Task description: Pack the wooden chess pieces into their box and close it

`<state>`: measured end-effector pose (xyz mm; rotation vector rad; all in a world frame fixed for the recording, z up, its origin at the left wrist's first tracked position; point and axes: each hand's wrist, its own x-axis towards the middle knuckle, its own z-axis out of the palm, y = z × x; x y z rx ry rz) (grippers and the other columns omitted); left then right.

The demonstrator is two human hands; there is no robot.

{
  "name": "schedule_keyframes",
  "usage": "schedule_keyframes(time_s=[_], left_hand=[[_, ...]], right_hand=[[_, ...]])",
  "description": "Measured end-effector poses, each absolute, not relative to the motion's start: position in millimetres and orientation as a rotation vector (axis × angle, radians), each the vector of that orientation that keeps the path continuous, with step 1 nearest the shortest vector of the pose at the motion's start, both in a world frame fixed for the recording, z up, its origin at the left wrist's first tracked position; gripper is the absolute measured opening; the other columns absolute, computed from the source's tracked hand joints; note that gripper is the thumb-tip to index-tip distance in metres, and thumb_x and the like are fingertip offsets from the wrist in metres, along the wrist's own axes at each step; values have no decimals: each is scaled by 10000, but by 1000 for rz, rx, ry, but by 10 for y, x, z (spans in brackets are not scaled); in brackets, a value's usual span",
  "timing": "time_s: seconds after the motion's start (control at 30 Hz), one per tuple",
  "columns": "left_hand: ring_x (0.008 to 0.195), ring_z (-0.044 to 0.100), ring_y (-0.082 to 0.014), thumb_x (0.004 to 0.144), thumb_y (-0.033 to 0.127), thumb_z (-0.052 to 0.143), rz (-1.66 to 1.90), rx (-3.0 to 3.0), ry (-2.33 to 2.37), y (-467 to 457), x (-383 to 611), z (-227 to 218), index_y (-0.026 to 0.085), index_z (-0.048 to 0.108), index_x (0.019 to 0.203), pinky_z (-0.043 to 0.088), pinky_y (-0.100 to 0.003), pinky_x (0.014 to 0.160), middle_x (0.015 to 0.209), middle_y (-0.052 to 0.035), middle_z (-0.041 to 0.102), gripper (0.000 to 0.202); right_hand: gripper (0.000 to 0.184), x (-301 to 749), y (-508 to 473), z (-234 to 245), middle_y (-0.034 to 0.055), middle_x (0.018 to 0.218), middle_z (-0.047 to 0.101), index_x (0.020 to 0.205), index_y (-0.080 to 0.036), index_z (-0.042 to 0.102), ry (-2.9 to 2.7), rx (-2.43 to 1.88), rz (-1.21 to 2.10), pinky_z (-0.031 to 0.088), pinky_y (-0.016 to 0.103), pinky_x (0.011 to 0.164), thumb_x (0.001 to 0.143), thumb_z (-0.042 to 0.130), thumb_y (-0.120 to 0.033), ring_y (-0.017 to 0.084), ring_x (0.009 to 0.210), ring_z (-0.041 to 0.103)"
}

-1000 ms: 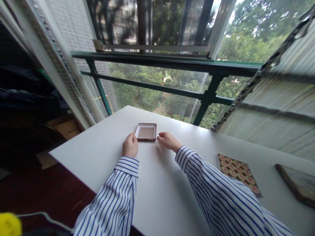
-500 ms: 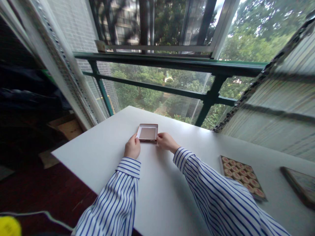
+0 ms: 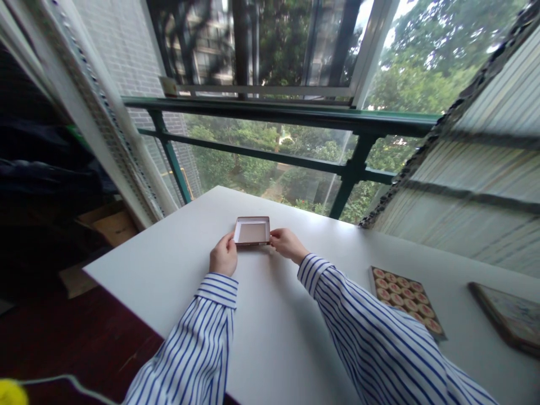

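Note:
A shallow rectangular box (image 3: pixel 252 232) with a pale inner wall and a brownish bottom shows its hollow inside, at the far part of the white table. My left hand (image 3: pixel 223 255) grips its near left corner, thumb along the side. At the right side, my right hand (image 3: pixel 288 245) pinches the near right edge between thumb and fingers. Nothing lies inside the box. Whether its underside touches the table I cannot tell.
On the white table (image 3: pixel 181 264), right of my right arm, lies a tray of round wooden game pieces (image 3: pixel 405 297). Farther right is a dark-edged flat case (image 3: pixel 508 318). Beyond the table stand a green railing (image 3: pixel 274 115) and window; a curtain (image 3: pixel 476 208) hangs at the right.
Both hands keep their hold on the box, with hardly any movement. The view has shifted slightly, so the railing and table sit a little lower and farther left.

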<state>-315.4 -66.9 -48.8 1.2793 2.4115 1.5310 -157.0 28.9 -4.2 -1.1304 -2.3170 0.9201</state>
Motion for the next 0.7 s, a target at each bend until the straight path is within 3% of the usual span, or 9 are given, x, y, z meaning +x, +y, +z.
schedule_keyframes(time_s=[0.23,0.57,0.7], left_hand=[[811,642,-200,771,261,495,1690,1264,2303,-695,-3088,-458,178,641,965,502,-300,741,895,-64,686,257],[945,597,-205,745,325,517,1899,1284,2028,-689,-2876,-367,120,649,931,457,-322,877,998,-108,646,307],[955,595,-211,756,342,510,1869,1264,1986,-719,-2777,-278,106,641,962,443,-335,898,1007,-114,647,340]], right_hand=[[171,-1479,314,-27,31,592,603,684,-120,652,-2184,-1100,1061,350,177,509,731,493,-163,92,547,515],[207,-1180,231,162,59,739,635,900,-107,631,-1989,-1042,1231,425,169,484,753,498,-169,81,561,541],[183,-1036,172,270,64,769,641,873,-106,634,-1951,-999,1267,449,168,498,747,520,-171,91,610,559]])
